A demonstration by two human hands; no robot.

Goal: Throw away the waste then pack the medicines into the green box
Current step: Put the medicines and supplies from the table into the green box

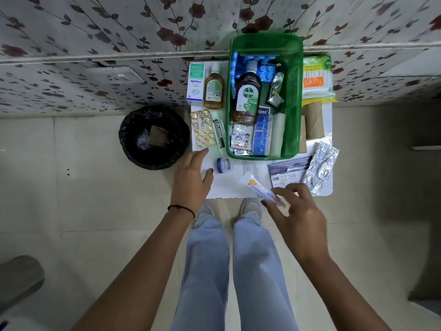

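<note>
The right hand (296, 206) pinches only the near end of a white ointment tube (261, 186) between thumb and fingertips, so the tube could swing or slip on the way to the green box (292, 130) (already crowded around the Dettol bottle (248, 96)) and knock the small blue-capped jar (223, 165) off the table. The tube's far end lies on the white table (229, 187), angled away from the fingers. The left hand (193, 177) rests flat, fingers loosely together, holding nothing, just short of the gold blister strip (202, 129).

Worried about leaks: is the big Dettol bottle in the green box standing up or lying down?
Lying down. The Dettol bottle rests flat in the green box, label up, cap toward the wall.
</note>
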